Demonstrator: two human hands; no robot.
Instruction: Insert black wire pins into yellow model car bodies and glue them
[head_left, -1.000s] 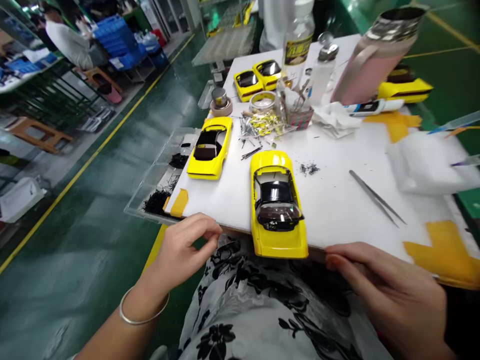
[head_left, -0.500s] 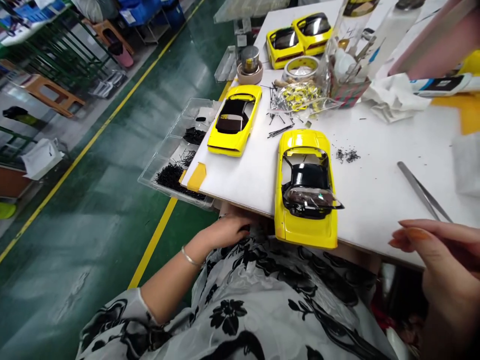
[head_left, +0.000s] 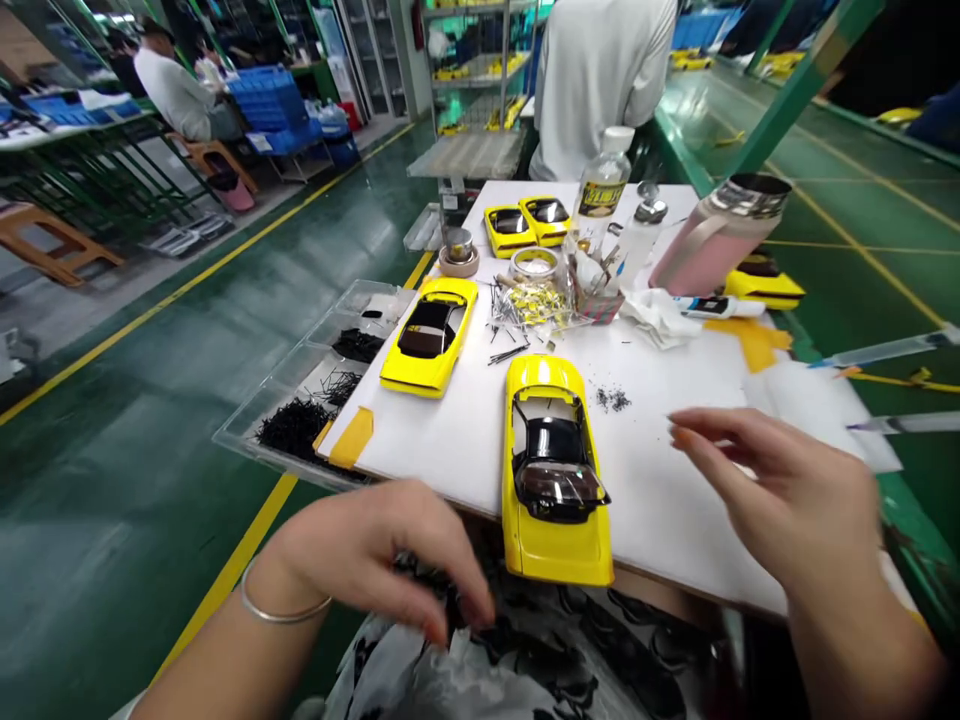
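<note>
Now the nearest yellow car body (head_left: 553,445) lies between my left hand (head_left: 382,555) and right hand (head_left: 787,490), long axis pointing away; the left, closer, curls loosely, empty; whether the pinched right holds anything, I can't tell.

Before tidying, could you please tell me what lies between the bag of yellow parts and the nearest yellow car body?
In the head view, thin black rods and a tiny piece lie between the bag and car body.
</note>
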